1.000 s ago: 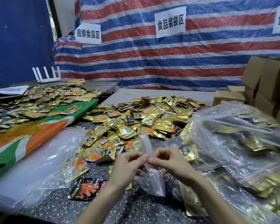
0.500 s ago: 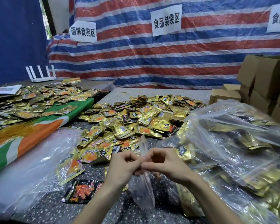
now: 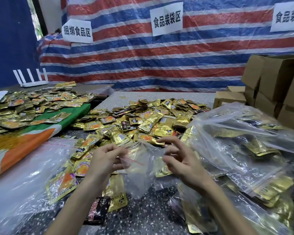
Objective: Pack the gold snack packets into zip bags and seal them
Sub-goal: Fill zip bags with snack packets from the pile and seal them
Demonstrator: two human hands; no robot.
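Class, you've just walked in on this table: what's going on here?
A person is packing snacks. The left hand and right hand each pinch one side of the mouth of a clear zip bag, holding it spread open above the table; it looks empty. Loose gold packets lie heaped behind it, and filled bags are piled to the right.

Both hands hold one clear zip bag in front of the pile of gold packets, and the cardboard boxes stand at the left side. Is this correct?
Not fully. The cardboard boxes stand at the right side, not the left; the head view shows them there. The rest is correct: the left hand and the right hand hold one clear zip bag in front of the pile of gold packets.
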